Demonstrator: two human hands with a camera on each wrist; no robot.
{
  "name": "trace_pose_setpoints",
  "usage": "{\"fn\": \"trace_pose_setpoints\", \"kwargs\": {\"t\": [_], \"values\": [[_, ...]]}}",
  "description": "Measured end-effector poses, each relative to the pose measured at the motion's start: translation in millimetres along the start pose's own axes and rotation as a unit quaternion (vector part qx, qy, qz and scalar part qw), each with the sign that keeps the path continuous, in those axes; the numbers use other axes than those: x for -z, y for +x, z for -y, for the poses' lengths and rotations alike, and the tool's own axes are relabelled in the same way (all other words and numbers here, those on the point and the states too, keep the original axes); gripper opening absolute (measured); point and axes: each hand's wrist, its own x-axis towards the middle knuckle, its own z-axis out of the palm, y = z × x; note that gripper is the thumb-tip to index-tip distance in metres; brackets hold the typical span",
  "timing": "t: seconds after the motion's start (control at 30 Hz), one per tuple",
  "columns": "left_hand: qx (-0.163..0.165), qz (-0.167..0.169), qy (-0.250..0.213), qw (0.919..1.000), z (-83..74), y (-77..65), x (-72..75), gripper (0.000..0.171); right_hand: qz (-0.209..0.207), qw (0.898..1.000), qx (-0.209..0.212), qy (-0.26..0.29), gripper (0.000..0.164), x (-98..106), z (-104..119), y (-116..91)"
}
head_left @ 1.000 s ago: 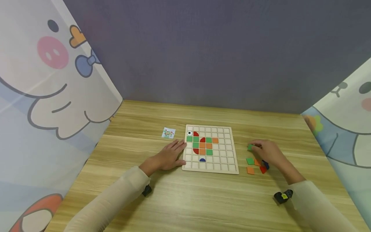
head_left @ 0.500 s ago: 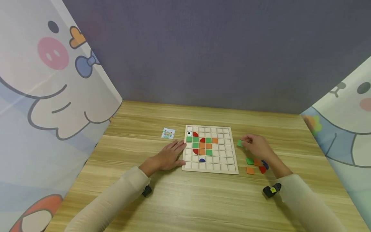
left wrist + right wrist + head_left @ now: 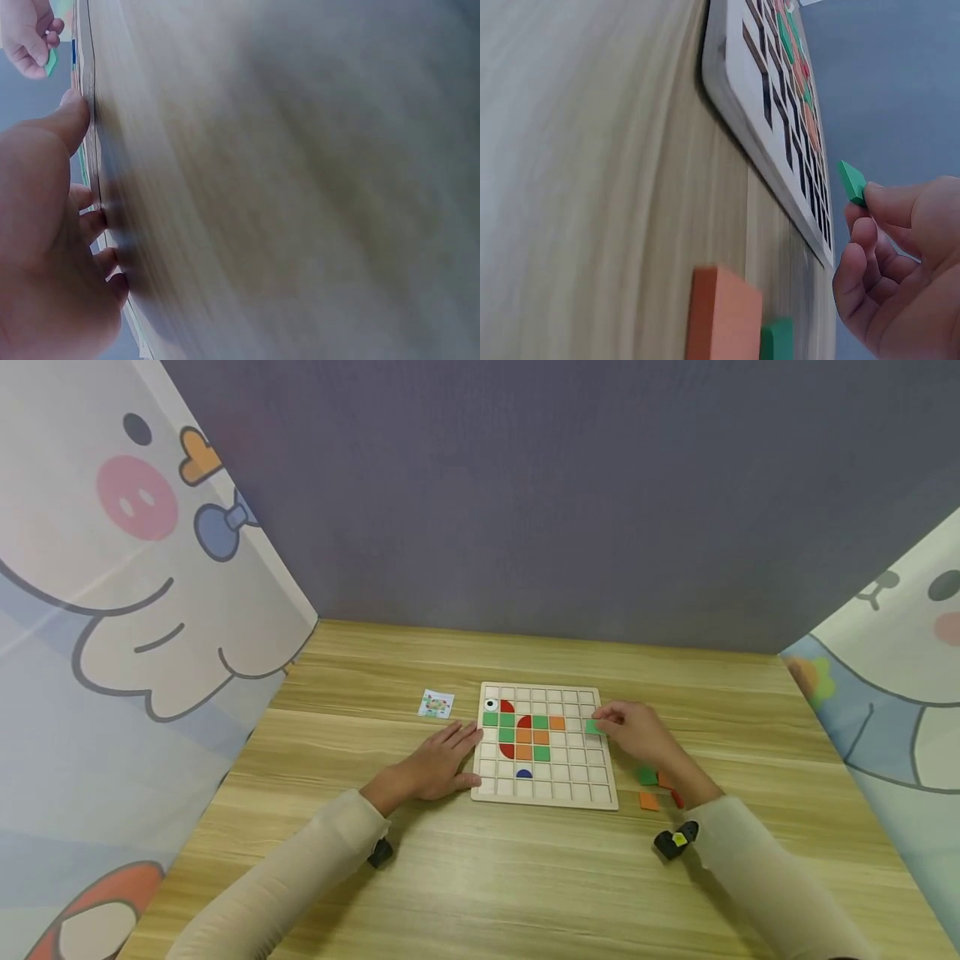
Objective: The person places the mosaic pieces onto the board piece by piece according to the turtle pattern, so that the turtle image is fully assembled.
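Note:
A pale wooden grid board (image 3: 573, 774) lies on the table, with green, orange and red tiles, an eye tile (image 3: 491, 705) and a blue half-round tile (image 3: 524, 773) set in its cells. My left hand (image 3: 435, 766) lies with fingers straight against the board's left edge. Between thumb and fingertips, my right hand (image 3: 637, 732) pinches a green square tile (image 3: 853, 183). That tile hangs above the board's right side, apart from the surface in the right wrist view.
Loose tiles lie right of the board: an orange square (image 3: 648, 801), a green square (image 3: 647, 775) and a red piece (image 3: 678, 798), partly behind the right forearm. A small picture card (image 3: 436, 703) lies at the board's upper left. A dark wall stands behind the table.
My right hand has carried the green square tile leftward from beside the loose pieces to over the board's right edge. The left hand has stayed in place.

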Motion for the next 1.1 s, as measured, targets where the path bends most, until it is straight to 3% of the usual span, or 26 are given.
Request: {"fn": "trace_pose_setpoints", "kwargs": {"t": [0.37, 1.1], "values": [[0.002, 0.006, 0.003, 1.0, -0.7, 0.2, 0.8, 0.079, 0.028, 0.999, 0.004, 0.034, 0.014, -17.2, 16.2, 11.2], [0.002, 0.002, -0.001, 1.0, -0.1, 0.2, -0.5, 0.079, 0.045, 0.999, 0.007, 0.012, 0.009, -34.1, 36.2, 17.0]]}}
